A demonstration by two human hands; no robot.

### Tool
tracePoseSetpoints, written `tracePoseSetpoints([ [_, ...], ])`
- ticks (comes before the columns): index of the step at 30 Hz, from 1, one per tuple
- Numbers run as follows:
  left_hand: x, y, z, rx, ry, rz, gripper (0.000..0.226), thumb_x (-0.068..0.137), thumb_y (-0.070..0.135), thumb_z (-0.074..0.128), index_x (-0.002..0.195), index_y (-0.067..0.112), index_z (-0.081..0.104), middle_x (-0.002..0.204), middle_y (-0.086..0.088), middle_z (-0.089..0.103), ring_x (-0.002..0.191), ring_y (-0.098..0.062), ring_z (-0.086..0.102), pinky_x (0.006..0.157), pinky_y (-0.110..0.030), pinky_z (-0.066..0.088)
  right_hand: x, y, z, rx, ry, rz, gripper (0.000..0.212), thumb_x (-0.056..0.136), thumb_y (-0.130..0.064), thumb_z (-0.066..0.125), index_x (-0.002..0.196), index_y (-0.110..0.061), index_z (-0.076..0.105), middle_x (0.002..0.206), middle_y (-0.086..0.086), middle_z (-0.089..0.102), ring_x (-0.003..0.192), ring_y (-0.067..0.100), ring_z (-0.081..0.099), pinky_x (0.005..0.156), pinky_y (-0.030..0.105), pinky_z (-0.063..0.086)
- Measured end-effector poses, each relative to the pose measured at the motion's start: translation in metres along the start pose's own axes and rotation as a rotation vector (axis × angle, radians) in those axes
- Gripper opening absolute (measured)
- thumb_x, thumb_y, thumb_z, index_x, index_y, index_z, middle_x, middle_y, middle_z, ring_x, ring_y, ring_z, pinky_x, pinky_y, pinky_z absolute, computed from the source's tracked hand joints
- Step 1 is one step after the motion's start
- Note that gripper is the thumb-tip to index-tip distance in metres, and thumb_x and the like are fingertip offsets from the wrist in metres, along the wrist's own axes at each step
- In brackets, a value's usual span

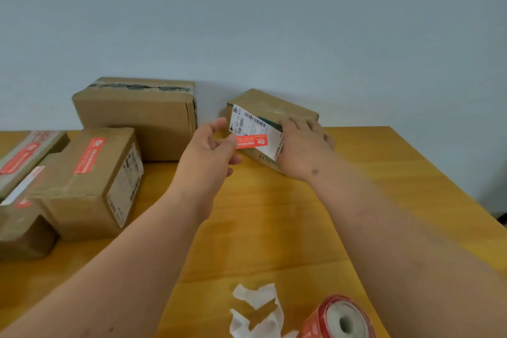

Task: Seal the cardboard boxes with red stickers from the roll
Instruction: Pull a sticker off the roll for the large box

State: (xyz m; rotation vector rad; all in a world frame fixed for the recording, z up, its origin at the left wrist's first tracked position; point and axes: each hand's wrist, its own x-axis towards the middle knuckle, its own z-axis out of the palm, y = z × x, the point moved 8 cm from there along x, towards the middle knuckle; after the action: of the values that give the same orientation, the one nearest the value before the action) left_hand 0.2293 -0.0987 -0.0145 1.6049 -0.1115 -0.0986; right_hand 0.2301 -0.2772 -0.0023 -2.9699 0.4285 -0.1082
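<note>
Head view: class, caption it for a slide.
Left hand holds red sticker at box; right hand steadies it.

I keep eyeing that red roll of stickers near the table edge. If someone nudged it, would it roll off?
Probably not far. The sticker roll seems to lie tilted with its hollow core facing up, so a nudge would likely slide it, not roll it. It looks light, being mostly paper around an open core. The loose backing strips beside it look floppy and would likely scatter.
</note>
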Motion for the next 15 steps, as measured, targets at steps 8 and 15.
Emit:
tracePoseSetpoints([
  [8, -0.018, 0.015, -0.017, 0.053, 0.055, 0.166, 0.051, 0.095, 0.031, 0.057, 0.142, 0.038, 0.037, 0.114, 0.01, 0.06, 0.098, -0.004, 0.062, 0.08, -0.024, 0.051, -0.021, 0.019, -0.022, 0.201, 0.208, -0.13, 0.065, 0.081, 0.0, 0.054, 0.14, -0.021, 0.04, 0.138, 0.002, 0.042, 0.125, 0.026, 0.04, 0.102, 0.034, 0.039],
  [15, -0.021, 0.049, -0.012, 0.083, 0.08, 0.4, 0.065, 0.094, 0.031, 0.058, 0.142, 0.056, 0.023, 0.15, 0.02, 0.021, 0.129, -0.008, 0.039, 0.101, -0.03, 0.041, -0.026, 0.029, -0.02, 0.477, 0.257, -0.131, 0.055, 0.079, 0.002, 0.052, 0.13, -0.019, 0.053, 0.119, -0.006, 0.043, 0.114, 0.014, 0.046, 0.09, 0.018, 0.036],
])
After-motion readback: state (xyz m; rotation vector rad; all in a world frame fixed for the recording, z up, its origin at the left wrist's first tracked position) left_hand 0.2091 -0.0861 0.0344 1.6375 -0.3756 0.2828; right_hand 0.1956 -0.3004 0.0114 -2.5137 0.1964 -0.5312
